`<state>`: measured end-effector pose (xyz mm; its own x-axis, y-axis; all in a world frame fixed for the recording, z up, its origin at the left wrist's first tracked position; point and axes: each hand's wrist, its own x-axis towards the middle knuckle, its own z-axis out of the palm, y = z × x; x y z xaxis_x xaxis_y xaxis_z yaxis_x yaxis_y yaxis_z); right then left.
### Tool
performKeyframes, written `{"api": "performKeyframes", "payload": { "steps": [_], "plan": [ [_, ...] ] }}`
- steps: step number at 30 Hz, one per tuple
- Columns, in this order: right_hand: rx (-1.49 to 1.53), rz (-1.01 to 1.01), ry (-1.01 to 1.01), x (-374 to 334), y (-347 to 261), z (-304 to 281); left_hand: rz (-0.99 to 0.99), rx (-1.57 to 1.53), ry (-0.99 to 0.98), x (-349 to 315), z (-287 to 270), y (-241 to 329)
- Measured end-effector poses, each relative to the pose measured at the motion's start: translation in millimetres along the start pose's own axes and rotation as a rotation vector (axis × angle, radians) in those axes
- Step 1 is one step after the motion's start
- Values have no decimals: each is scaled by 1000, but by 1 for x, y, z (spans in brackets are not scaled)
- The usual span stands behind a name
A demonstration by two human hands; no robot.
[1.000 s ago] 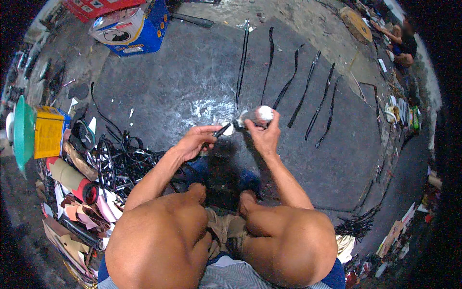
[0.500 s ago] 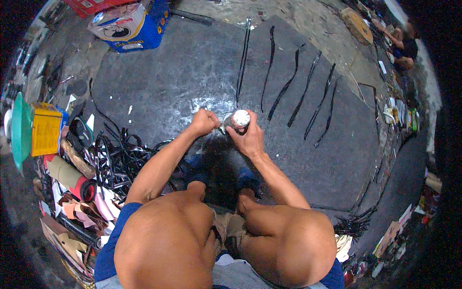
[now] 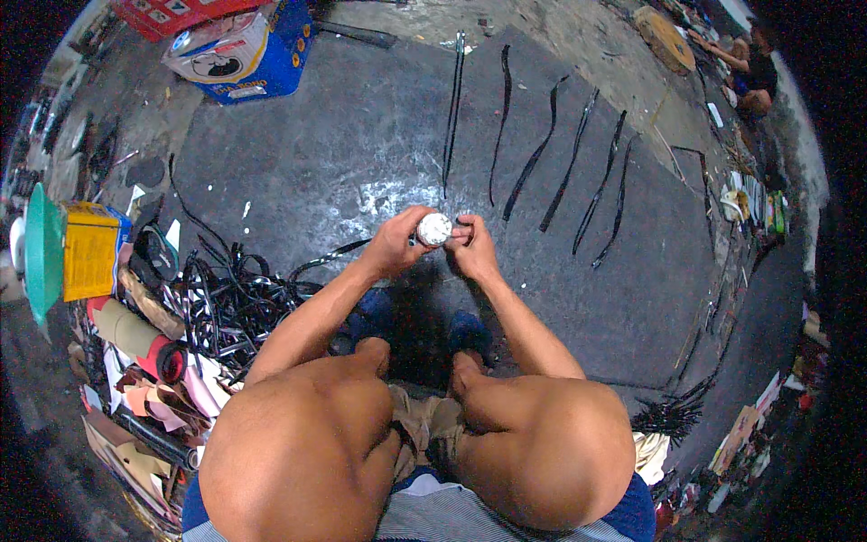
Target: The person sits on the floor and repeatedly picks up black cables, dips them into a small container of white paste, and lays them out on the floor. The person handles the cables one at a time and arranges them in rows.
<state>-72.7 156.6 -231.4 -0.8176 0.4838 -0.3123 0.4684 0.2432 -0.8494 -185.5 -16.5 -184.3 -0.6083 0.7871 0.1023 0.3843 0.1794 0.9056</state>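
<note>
Between my knees and the dark mat, my left hand (image 3: 398,242) is wrapped around a small round container (image 3: 434,229) with a white, blotched top. My right hand (image 3: 471,247) is at the container's right side, fingers bent and drawn together; what they hold, if anything, is too small to make out. A black strip (image 3: 334,256) runs from the tangled pile of black strips (image 3: 221,303) toward my left wrist. Ahead and to the right, several black strips (image 3: 533,149) lie spaced out side by side on the mat (image 3: 578,298).
A blue and white box (image 3: 248,63) stands at the far left beside a red one (image 3: 172,14). On the left are a yellow tin (image 3: 88,251), a green round lid-like piece (image 3: 42,244) and scraps. A bunch of black strips (image 3: 673,411) lies right. Another person (image 3: 751,72) sits far right.
The white-topped container has passed from my right hand to my left and shifted slightly left. My right hand has let go of its body and now bends its fingers beside it.
</note>
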Motion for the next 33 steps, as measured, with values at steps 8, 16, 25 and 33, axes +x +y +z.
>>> {"api": "performKeyframes", "payload": {
  "steps": [8,16,25,33],
  "plan": [
    [262,207,-41,28,27,25,21,41,6,-3,-6,-1],
    [835,295,20,-19,-54,-39,50,71,9,1,3,-14],
    [978,-278,56,-100,-186,-249,28,39,-21,5,2,-15],
    [616,-384,720,-75,-237,-419,87,138,45,-4,-16,-16]
  ]
}}
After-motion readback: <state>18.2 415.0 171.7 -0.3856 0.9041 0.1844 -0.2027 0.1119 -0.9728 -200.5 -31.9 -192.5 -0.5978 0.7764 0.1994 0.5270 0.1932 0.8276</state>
